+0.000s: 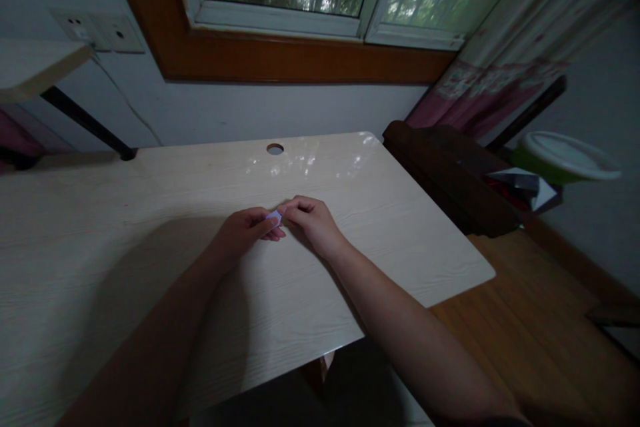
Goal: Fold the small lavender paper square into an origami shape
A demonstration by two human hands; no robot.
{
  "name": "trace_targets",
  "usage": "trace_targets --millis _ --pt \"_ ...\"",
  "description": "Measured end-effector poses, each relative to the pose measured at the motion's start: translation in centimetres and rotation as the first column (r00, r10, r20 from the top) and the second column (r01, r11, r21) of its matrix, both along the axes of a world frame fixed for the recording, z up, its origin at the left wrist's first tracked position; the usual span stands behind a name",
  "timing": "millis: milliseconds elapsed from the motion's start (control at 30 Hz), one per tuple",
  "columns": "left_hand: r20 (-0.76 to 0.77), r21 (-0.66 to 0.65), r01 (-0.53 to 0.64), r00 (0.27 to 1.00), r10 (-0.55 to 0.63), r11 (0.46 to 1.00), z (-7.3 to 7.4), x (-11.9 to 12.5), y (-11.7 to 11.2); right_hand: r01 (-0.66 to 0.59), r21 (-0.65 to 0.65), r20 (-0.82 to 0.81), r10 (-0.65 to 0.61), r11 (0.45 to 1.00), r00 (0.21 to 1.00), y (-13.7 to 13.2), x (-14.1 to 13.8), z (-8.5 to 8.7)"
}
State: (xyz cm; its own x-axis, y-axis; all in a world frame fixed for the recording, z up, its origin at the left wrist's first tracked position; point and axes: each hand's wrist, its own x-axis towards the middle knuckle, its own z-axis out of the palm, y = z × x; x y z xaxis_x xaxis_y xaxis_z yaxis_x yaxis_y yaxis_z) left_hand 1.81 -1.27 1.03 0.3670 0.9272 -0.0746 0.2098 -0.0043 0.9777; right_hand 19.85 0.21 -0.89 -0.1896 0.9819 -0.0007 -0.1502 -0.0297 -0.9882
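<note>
Just above the pale wooden desk, a small light-purple piece, perhaps folded paper, is held between my two hands. My left hand is closed on it, the thumb lying across its face and the other fingers underneath. The fingertips of my right hand pinch its right end. Fingers cover much of the piece, so its full shape is hidden.
A round cable hole lies near the desk's back edge. At the left stands a raised shelf on a dark leg. Beyond the desk's right edge are dark wooden furniture and a green-and-white tub.
</note>
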Motion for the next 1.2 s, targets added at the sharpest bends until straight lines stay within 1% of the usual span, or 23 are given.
trace_targets --millis 200,367,467,600,733,833,967,1200 --pt "0.047 -0.007 -0.021 0.999 0.021 1.0 -0.1 -0.2 0.1 0.082 0.002 -0.03 -0.082 0.997 0.996 -0.1 0.0 0.9" --pt "0.122 -0.014 -0.079 0.989 0.08 0.997 0.1 -0.2 -0.2 0.08 0.022 -0.033 -0.079 0.997 0.996 0.0 0.0 0.8" --pt "0.153 -0.035 -0.106 0.982 0.11 0.994 0.1 -0.1 -0.2 0.062 0.027 -0.028 -0.061 0.998 0.998 -0.1 0.0 0.9" --pt "0.136 -0.051 -0.133 0.981 0.139 0.99 -0.3 0.0 -0.1 0.032 0.024 -0.022 -0.031 0.999 0.999 -0.4 -0.1 1.0" --pt "0.147 -0.039 -0.167 0.974 0.171 0.985 -0.5 -0.1 0.0 0.004 0.069 -0.105 0.003 0.998 0.994 -0.5 -0.2 0.7" --pt "0.149 -0.042 -0.183 0.971 0.187 0.982 -0.4 -0.1 0.0 -0.053 0.075 -0.135 0.063 0.996 0.989 -0.4 -0.2 0.4" --pt "0.159 -0.055 -0.194 0.967 0.201 0.979 -0.1 0.0 -0.1 -0.123 0.073 -0.15 0.133 0.99 0.98 -0.2 -0.1 -0.1" --pt "0.173 -0.061 -0.18 0.967 0.188 0.982 -0.3 0.0 -0.1 -0.157 0.08 -0.177 0.169 0.984 0.97 0.2 0.0 -0.6"
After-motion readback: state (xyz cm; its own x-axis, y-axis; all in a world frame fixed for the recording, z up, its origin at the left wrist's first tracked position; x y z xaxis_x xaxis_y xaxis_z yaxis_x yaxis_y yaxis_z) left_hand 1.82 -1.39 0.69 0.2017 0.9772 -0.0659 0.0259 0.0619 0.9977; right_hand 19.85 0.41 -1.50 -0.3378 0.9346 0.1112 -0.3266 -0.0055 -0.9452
